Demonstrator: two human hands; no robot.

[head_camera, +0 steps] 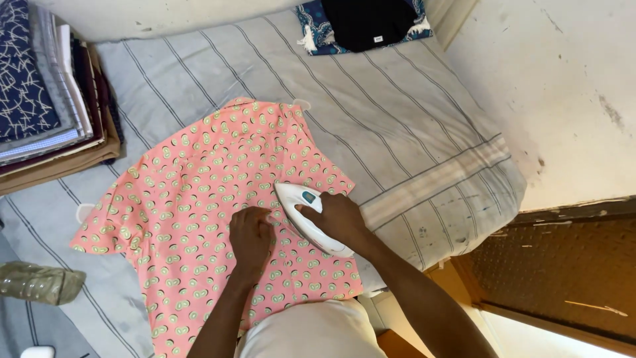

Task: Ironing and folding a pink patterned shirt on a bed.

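Here the right hand [341,219] is clenched around the handle of a white iron [306,215], whose pointed nose aims away from the person and slightly toward the left hand, its soleplate flat on a pink shirt [212,199] printed with small green rounds. Just beside it, the left hand [250,235] presses palm-down on the same shirt, fingers curled loosely at the knuckles and gripping nothing; its fingertips lie next to the iron's near side. The shirt is spread flat beneath both hands, one short sleeve reaching out well beyond the left hand, the collar end lying farther from the person than the iron. Under the shirt is a grey cloth with thin dark stripes [397,119] covering a padded surface, rumpled where it drops off past the right hand. Beyond the left hand, at the far left edge, stands a stack of folded fabrics [46,99] in navy, white, maroon and tan. Nearer the person on that side lies a crumpled clear plastic bottle [40,282]. Far ahead of the iron sits a black folded garment [371,23] on a blue patterned cloth [315,30]. To the right of the right hand rises a scuffed whitish wall [563,86], with brown flooring [563,278] below it. Both forearms come in from the bottom edge, the right one angled in steeply from the lower right.
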